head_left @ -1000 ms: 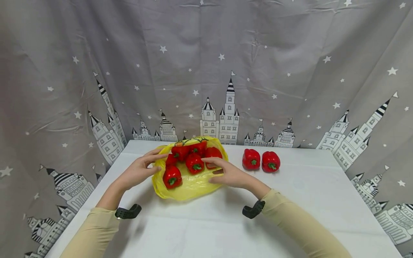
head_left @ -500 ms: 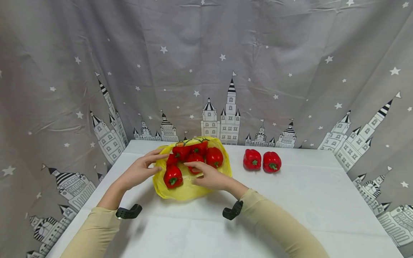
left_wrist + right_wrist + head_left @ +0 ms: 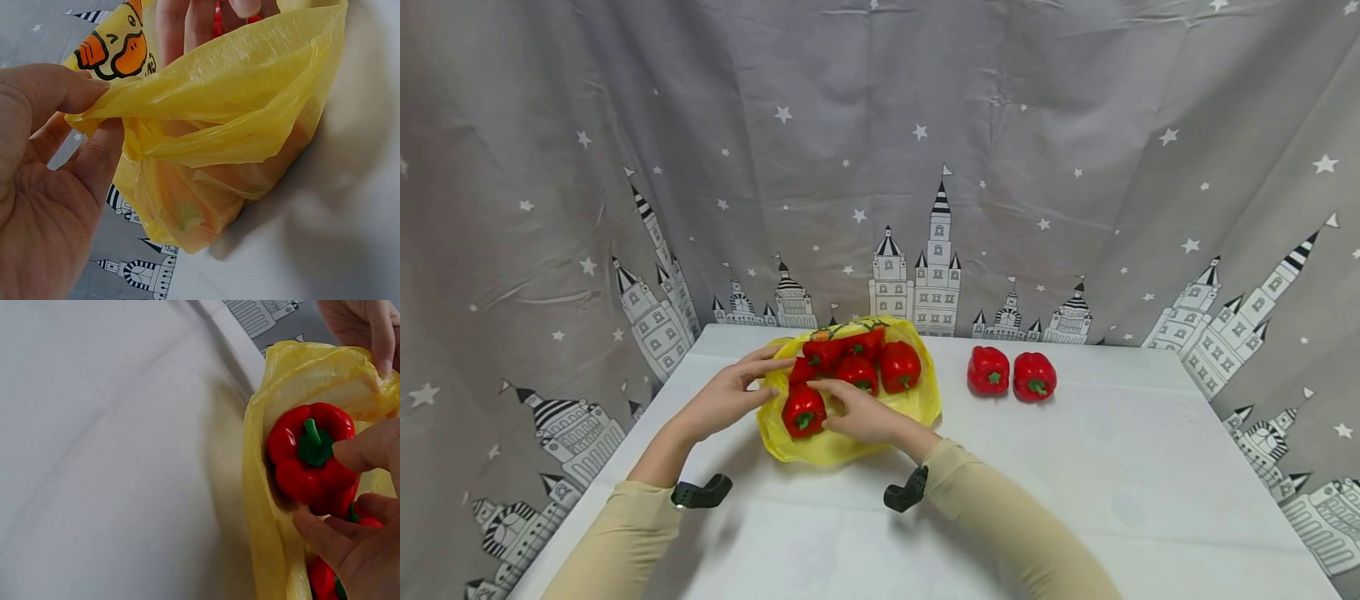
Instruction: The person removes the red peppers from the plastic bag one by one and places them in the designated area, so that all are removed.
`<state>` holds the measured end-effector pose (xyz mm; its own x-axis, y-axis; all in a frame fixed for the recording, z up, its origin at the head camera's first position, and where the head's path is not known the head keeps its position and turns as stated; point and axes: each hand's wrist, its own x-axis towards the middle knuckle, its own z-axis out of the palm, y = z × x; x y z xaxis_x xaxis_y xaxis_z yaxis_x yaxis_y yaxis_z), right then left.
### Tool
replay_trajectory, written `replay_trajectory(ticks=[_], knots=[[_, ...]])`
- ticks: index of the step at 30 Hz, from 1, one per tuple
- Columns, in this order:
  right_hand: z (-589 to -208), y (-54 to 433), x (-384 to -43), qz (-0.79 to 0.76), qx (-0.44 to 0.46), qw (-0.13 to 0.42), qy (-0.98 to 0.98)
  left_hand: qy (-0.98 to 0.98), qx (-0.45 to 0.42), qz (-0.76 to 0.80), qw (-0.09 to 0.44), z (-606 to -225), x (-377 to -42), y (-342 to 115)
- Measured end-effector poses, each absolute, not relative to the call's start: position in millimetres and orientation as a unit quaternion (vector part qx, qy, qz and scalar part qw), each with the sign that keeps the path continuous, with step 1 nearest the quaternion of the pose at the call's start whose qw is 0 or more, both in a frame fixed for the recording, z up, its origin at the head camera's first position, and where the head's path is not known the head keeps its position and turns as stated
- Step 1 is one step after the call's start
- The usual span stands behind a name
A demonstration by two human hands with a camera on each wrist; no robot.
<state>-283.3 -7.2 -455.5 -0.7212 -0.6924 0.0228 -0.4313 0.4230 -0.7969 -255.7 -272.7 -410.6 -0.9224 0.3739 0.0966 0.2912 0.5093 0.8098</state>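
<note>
My left hand [image 3: 724, 402] pinches the rim of a yellow plastic bag [image 3: 250, 119] between thumb and fingers at its left side. The bag's mouth stands wide, with several red bell peppers lying inside. Over the mouth, my right hand [image 3: 867, 417] reaches in from the right, its thumb and fingers spread around the front left bell pepper [image 3: 303, 481]. In the right wrist view the thumb overlaps that pepper near its green stem, and a fingertip is close at its lower side. Another bell pepper [image 3: 900, 367] lies at the bag's right side.
Two more red bell peppers, a left one [image 3: 988, 372] and a right one [image 3: 1034, 377], lie on the white tabletop [image 3: 1150, 467] right of the bag. A grey curtain [image 3: 820, 183] with castles and stars hangs behind the table and at both sides.
My right hand has moved left across the bag, from the pepper at its right side to the front left one. That right pepper now lies uncovered. My left hand keeps its hold.
</note>
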Motion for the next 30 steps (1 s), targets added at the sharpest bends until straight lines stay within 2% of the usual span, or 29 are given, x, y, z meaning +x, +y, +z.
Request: replay_trajectory(ticks=[14, 30], knots=[[-465, -26, -295, -0.411, -0.326, 0.167, 0.835, 0.866, 0.193, 0.459, 0.046, -411, -256, -271], [-470, -28, -290, -0.405, -0.319, 0.152, 0.844, 0.874, 0.192, 0.445, 0.039, -410, -254, -273]])
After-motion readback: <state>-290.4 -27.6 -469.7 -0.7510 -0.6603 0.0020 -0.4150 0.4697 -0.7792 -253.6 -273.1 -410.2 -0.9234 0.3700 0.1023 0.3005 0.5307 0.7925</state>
